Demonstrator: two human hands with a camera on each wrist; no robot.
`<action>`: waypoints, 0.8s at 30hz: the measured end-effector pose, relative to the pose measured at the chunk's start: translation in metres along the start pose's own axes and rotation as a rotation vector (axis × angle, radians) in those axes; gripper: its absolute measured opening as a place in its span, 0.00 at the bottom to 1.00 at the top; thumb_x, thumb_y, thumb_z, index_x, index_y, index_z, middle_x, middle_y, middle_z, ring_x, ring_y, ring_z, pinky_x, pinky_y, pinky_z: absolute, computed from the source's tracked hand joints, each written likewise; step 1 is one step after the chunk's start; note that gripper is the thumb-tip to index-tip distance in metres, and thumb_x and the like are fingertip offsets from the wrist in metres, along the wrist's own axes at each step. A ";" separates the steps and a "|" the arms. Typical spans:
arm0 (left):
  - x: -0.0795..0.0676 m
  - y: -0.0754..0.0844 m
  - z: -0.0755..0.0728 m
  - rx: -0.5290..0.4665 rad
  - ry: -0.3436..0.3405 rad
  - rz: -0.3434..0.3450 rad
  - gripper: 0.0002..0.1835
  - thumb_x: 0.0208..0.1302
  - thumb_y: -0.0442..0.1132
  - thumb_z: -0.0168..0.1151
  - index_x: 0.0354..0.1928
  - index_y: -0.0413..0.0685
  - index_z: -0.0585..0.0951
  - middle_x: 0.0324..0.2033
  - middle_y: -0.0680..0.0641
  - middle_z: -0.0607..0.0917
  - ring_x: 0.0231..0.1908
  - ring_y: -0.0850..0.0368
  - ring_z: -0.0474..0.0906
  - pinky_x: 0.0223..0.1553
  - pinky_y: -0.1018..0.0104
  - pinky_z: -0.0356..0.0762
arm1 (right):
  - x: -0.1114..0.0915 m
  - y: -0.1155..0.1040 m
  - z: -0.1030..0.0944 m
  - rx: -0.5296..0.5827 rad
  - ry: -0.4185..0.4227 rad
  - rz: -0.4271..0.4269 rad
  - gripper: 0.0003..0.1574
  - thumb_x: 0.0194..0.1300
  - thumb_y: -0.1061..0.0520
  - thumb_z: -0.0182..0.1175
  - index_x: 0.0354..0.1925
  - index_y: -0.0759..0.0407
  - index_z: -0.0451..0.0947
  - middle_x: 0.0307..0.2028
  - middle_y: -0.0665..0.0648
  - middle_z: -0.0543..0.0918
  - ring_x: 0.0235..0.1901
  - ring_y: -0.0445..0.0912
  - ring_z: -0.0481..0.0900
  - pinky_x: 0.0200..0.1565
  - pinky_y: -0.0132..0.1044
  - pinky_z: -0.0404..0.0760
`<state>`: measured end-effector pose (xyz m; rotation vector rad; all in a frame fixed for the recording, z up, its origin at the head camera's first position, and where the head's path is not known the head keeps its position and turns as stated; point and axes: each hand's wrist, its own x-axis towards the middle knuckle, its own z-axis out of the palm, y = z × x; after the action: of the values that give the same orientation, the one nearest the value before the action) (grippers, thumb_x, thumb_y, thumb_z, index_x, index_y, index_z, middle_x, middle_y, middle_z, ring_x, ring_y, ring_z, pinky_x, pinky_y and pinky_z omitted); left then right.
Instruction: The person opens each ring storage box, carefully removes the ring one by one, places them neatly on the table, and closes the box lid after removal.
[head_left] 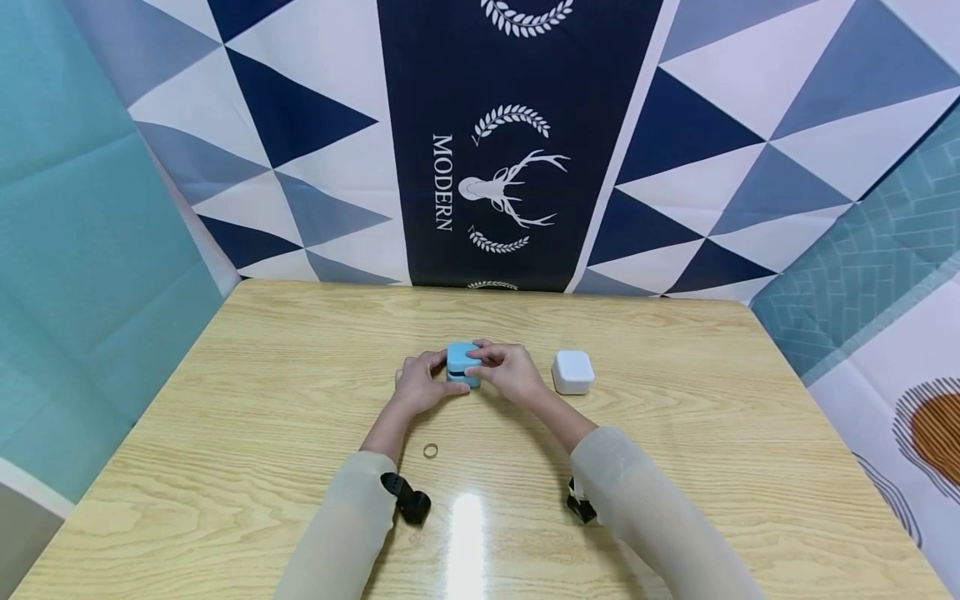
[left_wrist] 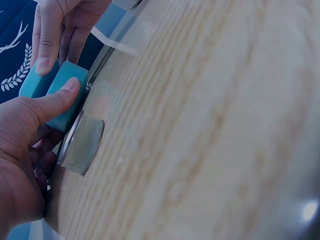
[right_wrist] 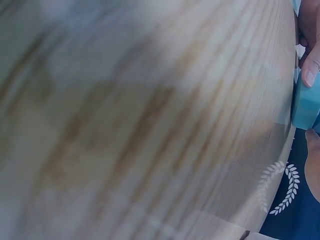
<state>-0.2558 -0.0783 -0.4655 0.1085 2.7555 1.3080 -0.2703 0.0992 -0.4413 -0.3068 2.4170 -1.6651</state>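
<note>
A small light-blue ring box sits toward the back of the table between both hands, a dark gap showing between its lid and base. My left hand holds the lower half, its thumb across the front; in the left wrist view that thumb presses the base. With thumb and fingers, my right hand pinches the lid from the right side. The inside of the box is hidden. Nearer the front lies a thin metal ring, which looms large as a band in the left wrist view.
A white rounded box stands right of my right hand. The wooden table meets a patterned backdrop at its rear edge. Black wrist cameras hang at both sleeves.
</note>
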 end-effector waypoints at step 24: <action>0.000 0.002 -0.001 0.020 -0.008 -0.009 0.39 0.50 0.54 0.70 0.66 0.55 0.69 0.63 0.48 0.73 0.58 0.47 0.63 0.56 0.52 0.55 | -0.003 -0.005 -0.001 -0.020 -0.019 0.018 0.19 0.55 0.62 0.67 0.47 0.64 0.81 0.63 0.57 0.71 0.66 0.47 0.64 0.56 0.36 0.73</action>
<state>-0.2554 -0.0777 -0.4629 0.1027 2.7594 1.2752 -0.2671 0.0993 -0.4356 -0.3020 2.4170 -1.6241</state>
